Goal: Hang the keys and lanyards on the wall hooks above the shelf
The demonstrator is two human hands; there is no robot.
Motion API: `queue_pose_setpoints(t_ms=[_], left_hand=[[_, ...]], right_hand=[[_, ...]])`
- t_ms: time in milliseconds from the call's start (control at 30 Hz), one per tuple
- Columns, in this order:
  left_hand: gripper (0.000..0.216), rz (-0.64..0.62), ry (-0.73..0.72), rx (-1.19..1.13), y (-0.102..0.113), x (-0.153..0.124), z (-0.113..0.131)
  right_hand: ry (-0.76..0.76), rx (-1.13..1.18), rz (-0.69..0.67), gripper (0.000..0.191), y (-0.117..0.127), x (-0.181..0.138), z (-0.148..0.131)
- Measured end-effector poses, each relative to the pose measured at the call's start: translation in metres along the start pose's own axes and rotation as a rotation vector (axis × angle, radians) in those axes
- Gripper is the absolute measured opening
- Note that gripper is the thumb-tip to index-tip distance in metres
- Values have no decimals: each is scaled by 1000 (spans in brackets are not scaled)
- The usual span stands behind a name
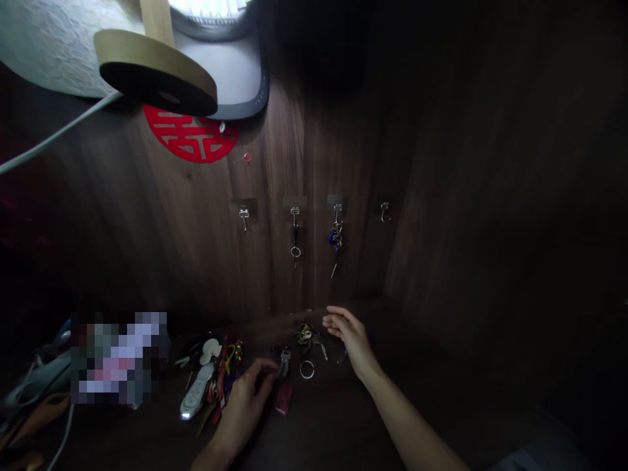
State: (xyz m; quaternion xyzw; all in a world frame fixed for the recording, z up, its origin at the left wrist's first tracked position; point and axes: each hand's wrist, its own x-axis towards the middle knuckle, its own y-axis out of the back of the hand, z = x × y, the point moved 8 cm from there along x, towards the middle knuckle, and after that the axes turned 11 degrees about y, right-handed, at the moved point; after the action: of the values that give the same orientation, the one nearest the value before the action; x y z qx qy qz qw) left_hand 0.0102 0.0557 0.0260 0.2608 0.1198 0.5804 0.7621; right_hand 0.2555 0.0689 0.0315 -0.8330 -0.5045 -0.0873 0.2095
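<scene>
Left hand [244,396]: fingers [263,366] curled at one key bunch [285,360], whether pinching I cannot tell; right hand [351,335]: fingers loosely extended near a second bunch [307,335] on the bench [333,418]; beyond, four hooks [244,214], two carrying key rings [295,252]; above, lettering [213,21] "THE CURVE"

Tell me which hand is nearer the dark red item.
Left. The left hand is just left of the dark red item; the right hand is farther off, beyond it and to its right.
</scene>
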Motion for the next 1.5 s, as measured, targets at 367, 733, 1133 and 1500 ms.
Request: queue_pose_setpoints(t_ms=[367, 733, 1133, 1500], left_hand=[[26, -8, -109, 198, -9, -4, 6], [29, -46, -221, 377, -19, -14, 23], [18, -28, -182, 350, -17, -12, 21], [15, 3, -191, 269, -12, -13, 21]], right_hand=[[529, -640, -569, 20, -47, -45, -26], [573, -809, -716, 23, -54, -52, -22], [519, -879, -862, 26, -50, -57, -11], [440, -629, -809, 11, -58, -58, -20]])
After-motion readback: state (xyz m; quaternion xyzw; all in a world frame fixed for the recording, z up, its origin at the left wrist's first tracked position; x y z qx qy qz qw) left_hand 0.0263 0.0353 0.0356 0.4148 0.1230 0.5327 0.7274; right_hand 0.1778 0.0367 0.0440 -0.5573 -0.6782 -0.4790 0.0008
